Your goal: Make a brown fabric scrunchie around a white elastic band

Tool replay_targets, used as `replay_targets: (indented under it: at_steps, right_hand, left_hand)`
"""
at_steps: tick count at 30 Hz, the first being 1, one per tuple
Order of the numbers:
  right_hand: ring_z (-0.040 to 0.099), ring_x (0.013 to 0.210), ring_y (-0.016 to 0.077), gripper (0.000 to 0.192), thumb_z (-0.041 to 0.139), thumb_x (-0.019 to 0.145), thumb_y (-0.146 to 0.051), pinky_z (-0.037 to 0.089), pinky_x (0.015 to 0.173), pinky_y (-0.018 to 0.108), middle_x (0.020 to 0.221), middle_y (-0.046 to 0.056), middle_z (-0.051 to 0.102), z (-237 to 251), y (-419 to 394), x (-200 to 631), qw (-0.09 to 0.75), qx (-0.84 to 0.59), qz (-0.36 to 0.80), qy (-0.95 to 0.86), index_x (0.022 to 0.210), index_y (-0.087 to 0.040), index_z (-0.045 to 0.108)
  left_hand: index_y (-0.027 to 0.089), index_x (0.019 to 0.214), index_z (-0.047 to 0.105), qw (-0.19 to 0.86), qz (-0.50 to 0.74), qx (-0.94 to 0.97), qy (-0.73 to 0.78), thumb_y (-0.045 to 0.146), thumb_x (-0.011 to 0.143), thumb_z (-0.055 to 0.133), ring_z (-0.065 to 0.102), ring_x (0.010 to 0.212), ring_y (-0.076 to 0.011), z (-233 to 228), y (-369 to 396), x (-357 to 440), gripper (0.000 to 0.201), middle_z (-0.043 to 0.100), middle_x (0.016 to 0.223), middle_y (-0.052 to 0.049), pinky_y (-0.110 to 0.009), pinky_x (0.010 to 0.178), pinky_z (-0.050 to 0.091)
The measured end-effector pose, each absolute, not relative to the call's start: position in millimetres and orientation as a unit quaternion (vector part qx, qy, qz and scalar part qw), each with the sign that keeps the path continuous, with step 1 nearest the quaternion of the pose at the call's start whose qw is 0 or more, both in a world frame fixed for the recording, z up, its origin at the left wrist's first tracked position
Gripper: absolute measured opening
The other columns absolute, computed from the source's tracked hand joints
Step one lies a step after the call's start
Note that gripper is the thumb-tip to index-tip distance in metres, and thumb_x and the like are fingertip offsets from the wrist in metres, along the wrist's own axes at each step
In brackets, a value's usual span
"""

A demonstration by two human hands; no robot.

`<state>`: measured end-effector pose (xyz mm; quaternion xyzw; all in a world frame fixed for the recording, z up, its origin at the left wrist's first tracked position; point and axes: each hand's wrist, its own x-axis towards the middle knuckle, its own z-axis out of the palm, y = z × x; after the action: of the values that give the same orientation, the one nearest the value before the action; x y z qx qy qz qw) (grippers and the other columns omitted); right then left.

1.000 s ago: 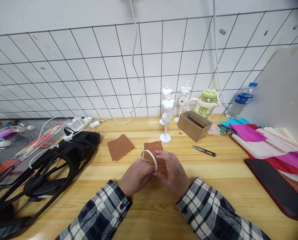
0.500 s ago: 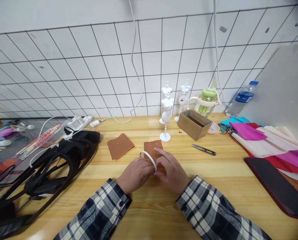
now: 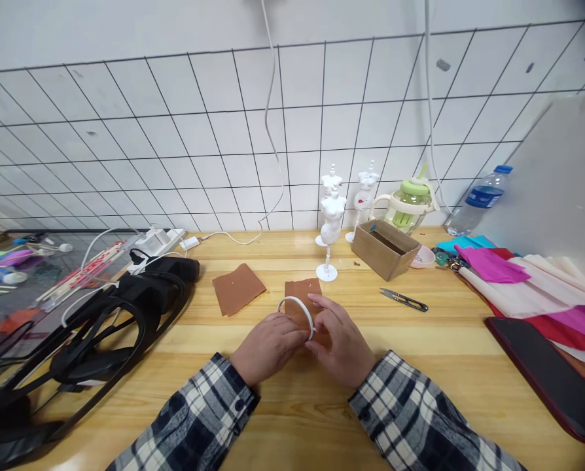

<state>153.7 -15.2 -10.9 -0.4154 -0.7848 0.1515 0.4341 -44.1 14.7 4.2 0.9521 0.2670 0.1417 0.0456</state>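
On a pale wooden worktable [image 3: 444,366], just in front of a small white dress-form figurine [image 3: 330,226], both hands pinch a thin white hoop [image 3: 297,309] against a brown square of material [image 3: 303,296], the left hand [image 3: 267,347] closed on the hoop's near end and the right hand [image 3: 344,343] curled about its right side, apparently to steady it upright over the piece. A second brown square [image 3: 237,288] lies left of the figurine, thread snips [image 3: 403,300] and an open cardboard box [image 3: 385,247] to its right, folded coloured paper [image 3: 528,281] farther right
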Motion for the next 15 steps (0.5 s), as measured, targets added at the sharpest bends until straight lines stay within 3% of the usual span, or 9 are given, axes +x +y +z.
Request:
replay_targets:
  at_steps: [3, 5, 8, 10, 12, 15]
  right_hand:
    - [0.048, 0.123, 0.0263, 0.02, 0.063, 0.079, -0.02, 0.045, 0.097, 0.048, 0.13, 0.013, 0.052, -12.8, -13.6, 154.5, 0.47, -0.423, 0.139, -0.762, 0.083, -0.023, 0.044]
    - [0.049, 0.122, 0.0259, 0.023, 0.063, 0.08, -0.023, 0.045, 0.098, 0.048, 0.13, 0.014, 0.052, -12.4, -12.7, 155.3, 0.495, -0.421, 0.127, -0.75, 0.098, -0.022, 0.049]
    - [0.048, 0.123, 0.026, 0.043, 0.061, 0.083, -0.026, 0.044, 0.101, 0.048, 0.133, 0.013, 0.05, -9.7, -12.3, 156.7, 0.493, -0.427, 0.107, -0.75, 0.124, -0.021, 0.048]
    - [0.052, 0.117, 0.0256, 0.034, 0.059, 0.085, -0.026, 0.046, 0.097, 0.046, 0.133, 0.01, 0.052, -7.6, -12.3, 157.9, 0.479, -0.44, 0.096, -0.754, 0.119, -0.024, 0.057]
    - [0.057, 0.108, 0.0242, 0.016, 0.058, 0.086, -0.024, 0.049, 0.092, 0.044, 0.126, 0.007, 0.057, -6.0, -12.1, 159.3, 0.477, -0.452, 0.085, -0.748, 0.1, -0.026, 0.066]
    - [0.059, 0.102, 0.0233, 0.008, 0.06, 0.086, -0.024, 0.049, 0.089, 0.044, 0.112, 0.006, 0.064, -4.5, -11.2, 162.0, 0.505, -0.47, 0.073, -0.72, 0.085, -0.025, 0.068]
  left_hand:
    - [0.019, 0.094, 0.06, 0.052, 0.146, 0.943, 0.294, 0.023, 0.094, 0.045, 0.057, 0.079, -0.0178, 7.2, 13.7, -43.8, 0.016, 0.064, 0.082, -0.005, -0.031, 0.072, 0.041]
    - [0.019, 0.093, 0.06, 0.056, 0.151, 0.94, 0.302, 0.023, 0.095, 0.044, 0.057, 0.077, -0.0173, 8.7, 13.2, -44.2, 0.016, 0.064, 0.081, -0.004, -0.03, 0.07, 0.04]
    - [0.019, 0.093, 0.059, 0.058, 0.151, 0.939, 0.304, 0.023, 0.095, 0.043, 0.056, 0.075, -0.0171, 8.7, 12.8, -44.5, 0.017, 0.063, 0.079, -0.003, -0.03, 0.069, 0.039]
    - [0.019, 0.094, 0.059, 0.062, 0.148, 0.938, 0.306, 0.024, 0.095, 0.042, 0.056, 0.075, -0.0174, 8.2, 12.4, -44.5, 0.017, 0.063, 0.08, -0.004, -0.03, 0.069, 0.039]
    - [0.019, 0.092, 0.058, 0.068, 0.144, 0.934, 0.32, 0.025, 0.095, 0.042, 0.056, 0.075, -0.0176, 8.1, 12.1, -45.1, 0.018, 0.063, 0.081, -0.004, -0.03, 0.068, 0.039]
    - [0.018, 0.086, 0.056, 0.084, 0.145, 0.924, 0.343, 0.028, 0.096, 0.039, 0.055, 0.072, -0.0169, 9.9, 12.3, -47.9, 0.022, 0.062, 0.077, -0.004, -0.028, 0.065, 0.038]
